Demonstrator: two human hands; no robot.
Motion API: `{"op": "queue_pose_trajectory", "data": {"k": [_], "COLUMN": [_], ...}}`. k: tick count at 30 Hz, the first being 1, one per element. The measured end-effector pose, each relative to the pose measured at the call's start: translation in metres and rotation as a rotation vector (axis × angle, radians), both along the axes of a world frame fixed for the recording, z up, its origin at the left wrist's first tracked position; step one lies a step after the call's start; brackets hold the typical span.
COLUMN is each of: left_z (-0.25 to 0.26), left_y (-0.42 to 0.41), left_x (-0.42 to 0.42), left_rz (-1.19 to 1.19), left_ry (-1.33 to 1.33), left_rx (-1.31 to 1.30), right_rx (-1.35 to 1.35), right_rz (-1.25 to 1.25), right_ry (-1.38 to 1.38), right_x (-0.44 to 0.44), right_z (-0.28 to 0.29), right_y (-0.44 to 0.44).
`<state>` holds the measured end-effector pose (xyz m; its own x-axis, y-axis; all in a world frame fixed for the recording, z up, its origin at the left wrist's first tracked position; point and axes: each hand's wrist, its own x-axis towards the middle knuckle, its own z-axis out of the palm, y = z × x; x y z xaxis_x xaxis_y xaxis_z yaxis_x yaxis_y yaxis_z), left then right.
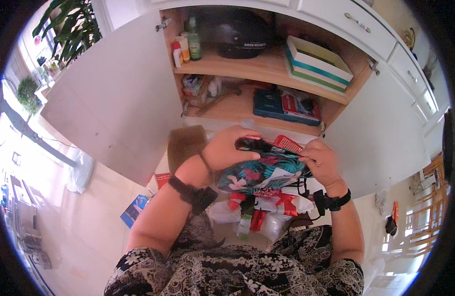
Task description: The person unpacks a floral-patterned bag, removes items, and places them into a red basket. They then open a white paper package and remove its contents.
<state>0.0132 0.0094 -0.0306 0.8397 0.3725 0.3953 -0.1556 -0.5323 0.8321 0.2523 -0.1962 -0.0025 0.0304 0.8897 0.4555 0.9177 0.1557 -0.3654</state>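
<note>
A dark floral-printed fabric pouch (pixel 264 172) with teal leaves and pink flowers hangs between my two hands. My left hand (pixel 235 148) grips its black upper edge on the left, thumb and fingers around it. At the top right corner my right hand (pixel 320 161) pinches the edge between thumb and fingers. Behind the pouch a red plastic mesh basket (pixel 286 143) shows in part. Below lie packets with red and white wrapping (pixel 279 203), a green-and-white packet (pixel 244 225) and clear plastic bags (pixel 273 225). What the pouch contains is hidden.
Ahead stands an open white cabinet, its left door (pixel 116 96) and right door (pixel 379 133) swung outward. The upper shelf (pixel 249 72) holds a black helmet (pixel 235 35), bottles (pixel 194 46) and a striped box (pixel 318 64). Below sits a dark blue case (pixel 268 105). A brown stool-like object (pixel 185 148) stands left.
</note>
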Motion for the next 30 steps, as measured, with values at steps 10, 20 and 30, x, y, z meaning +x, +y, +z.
{"op": "queue_pose_trajectory", "data": {"k": [10,20,30], "left_z": [0.024,0.021,0.012], "left_y": [-0.034,-0.005,-0.013], "left_x": [0.004,-0.009,0.003], "left_rz": [0.104,0.226,0.201], "left_ry": [0.332,0.142,-0.017], "left_rx": [0.713,0.34,0.26], "right_rx": [0.016,0.024,-0.038], "right_rz": [0.135,0.027,-0.018], "right_ry": [-0.109,-0.118,-0.024], "right_x": [-0.036,-0.02,-0.028], "right_z": [0.001,0.009,0.007], "right_y": [0.018,0.008,0.01]}}
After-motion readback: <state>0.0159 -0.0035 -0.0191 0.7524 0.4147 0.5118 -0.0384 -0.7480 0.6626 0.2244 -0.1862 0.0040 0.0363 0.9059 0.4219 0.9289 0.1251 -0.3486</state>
